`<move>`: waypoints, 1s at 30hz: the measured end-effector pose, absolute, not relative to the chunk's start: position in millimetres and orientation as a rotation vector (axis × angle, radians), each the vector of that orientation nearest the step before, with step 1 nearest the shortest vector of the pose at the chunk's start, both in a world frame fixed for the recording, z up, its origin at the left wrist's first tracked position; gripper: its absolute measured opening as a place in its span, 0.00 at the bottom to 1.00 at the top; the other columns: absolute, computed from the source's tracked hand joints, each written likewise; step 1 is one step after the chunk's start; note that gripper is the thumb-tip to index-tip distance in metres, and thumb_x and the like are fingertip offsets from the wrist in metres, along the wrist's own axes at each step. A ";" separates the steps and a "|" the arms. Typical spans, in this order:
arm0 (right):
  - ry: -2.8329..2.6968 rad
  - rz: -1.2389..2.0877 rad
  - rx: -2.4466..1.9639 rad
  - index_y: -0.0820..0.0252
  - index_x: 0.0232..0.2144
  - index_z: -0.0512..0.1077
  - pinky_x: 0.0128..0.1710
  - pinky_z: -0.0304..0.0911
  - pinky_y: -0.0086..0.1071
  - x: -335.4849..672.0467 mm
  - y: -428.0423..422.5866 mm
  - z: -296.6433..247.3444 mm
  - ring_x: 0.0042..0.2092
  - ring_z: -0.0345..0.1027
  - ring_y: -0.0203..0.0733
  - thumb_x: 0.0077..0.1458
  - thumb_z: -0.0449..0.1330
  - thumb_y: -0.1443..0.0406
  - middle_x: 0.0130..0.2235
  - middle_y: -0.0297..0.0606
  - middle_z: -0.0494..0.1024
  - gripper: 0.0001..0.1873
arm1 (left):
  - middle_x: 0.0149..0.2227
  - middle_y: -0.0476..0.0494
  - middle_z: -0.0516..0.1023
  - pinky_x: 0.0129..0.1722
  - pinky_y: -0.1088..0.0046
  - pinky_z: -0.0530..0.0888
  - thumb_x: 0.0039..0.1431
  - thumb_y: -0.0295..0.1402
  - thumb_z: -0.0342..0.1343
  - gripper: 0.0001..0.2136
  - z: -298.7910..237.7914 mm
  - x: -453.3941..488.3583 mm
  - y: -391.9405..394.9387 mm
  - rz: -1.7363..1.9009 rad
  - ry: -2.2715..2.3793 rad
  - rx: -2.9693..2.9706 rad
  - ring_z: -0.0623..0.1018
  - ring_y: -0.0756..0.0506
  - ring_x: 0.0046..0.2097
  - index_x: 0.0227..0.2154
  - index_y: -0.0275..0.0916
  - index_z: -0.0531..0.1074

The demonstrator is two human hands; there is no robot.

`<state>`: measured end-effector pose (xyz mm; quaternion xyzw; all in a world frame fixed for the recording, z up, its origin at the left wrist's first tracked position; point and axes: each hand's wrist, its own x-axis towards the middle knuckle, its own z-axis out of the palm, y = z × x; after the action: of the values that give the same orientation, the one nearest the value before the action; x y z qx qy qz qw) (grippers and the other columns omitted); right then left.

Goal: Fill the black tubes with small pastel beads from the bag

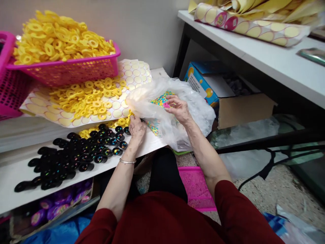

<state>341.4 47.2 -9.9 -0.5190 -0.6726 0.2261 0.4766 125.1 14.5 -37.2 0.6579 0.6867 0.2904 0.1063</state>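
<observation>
Across the lower left, a white tabletop (pixel 10 173) was seen. Beyond its nearer part, a sheet (pixel 137 73) printed with pale circles was spread, with a pink basket (pixel 83 69) set on it, heaped above its rim. At the tabletop's right end a clear plastic bag (pixel 170 130) was laid, its mouth gathered open. The right hand (pixel 180 109) was held over that mouth, and the left hand (pixel 137 129) was placed at the bag's left side, its wrist ringed by a bracelet (pixel 128 161). The left fingers were bent and partly hidden, so whether anything was pinched by them could not be told. To the left of that hand, many small black cups (pixel 76 156) were crowded together, and coloured specks could be made out in several. Yellow rings (pixel 58 40) were piled in the basket; more were scattered over the sheet, and others were seen between it and the cups, reaching close to the left hand. A small pink piece (pixel 166 105) was pinched between the right thumb and fingers, just above the blue, yellow and pink beads (pixel 162 99) contained in the bag.
</observation>
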 end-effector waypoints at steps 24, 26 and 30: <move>-1.177 1.239 -1.067 0.61 0.24 0.73 0.32 0.62 0.29 367.8 62.0 -10.6 0.28 0.64 0.32 0.25 0.71 0.61 0.25 0.28 0.73 0.18 | 0.29 0.51 0.75 0.33 0.73 0.69 0.41 0.31 0.59 0.14 31.8 172.6 22.9 1.152 1.448 1.801 0.71 0.50 0.28 0.35 0.38 0.75; -1.186 1.248 -1.030 0.61 0.25 0.74 0.33 0.62 0.30 367.1 55.9 -4.0 0.30 0.64 0.33 0.26 0.71 0.61 0.26 0.29 0.74 0.18 | 0.29 0.50 0.75 0.35 0.71 0.70 0.40 0.30 0.58 0.14 23.4 187.4 36.3 1.024 1.504 1.837 0.72 0.48 0.30 0.34 0.38 0.76; -1.509 1.051 -1.120 0.62 0.26 0.74 0.35 0.60 0.32 364.8 48.3 13.0 0.31 0.62 0.34 0.38 0.66 0.62 0.27 0.30 0.71 0.10 | 0.29 0.49 0.77 0.36 0.70 0.70 0.41 0.31 0.58 0.12 11.4 198.7 43.1 0.890 1.514 1.916 0.73 0.46 0.32 0.32 0.38 0.76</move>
<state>364.8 48.3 13.0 -0.4577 -0.6171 0.4298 0.4743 198.7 43.1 11.4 0.7102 0.5612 0.3299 0.2681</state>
